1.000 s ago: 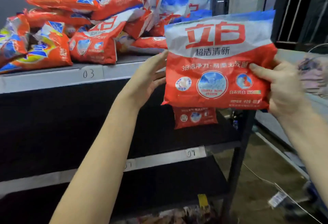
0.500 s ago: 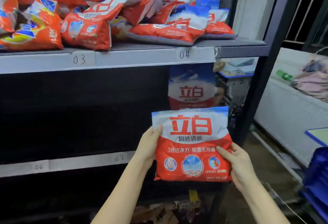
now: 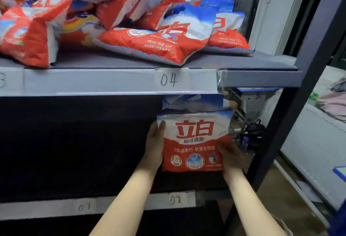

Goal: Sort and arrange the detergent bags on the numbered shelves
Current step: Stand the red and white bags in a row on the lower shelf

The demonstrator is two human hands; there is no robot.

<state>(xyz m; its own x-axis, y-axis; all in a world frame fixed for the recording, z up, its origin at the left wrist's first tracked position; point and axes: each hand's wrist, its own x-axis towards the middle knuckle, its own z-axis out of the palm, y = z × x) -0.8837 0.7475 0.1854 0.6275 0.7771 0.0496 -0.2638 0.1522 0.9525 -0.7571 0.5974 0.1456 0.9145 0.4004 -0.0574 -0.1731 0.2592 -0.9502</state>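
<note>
2 hands on 1 detergent bag (image 3: 194, 142): left hand (image 3: 154, 147) grips its left edge, right hand (image 3: 231, 158) grips the lower right corner.

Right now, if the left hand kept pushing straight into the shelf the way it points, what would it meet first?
Probably the second detergent bag standing just behind the held detergent bag. The left hand grips the held bag's left edge and points inward and up. Depth in the dark shelf is unclear.

Detergent bag (image 3: 193, 142): glossy, crinkled plastic film. Shelf rack (image 3: 260, 78): matt grey painted metal. Number labels (image 3: 171, 80): matt white paper, handwritten, under shiny clear tape.
</note>
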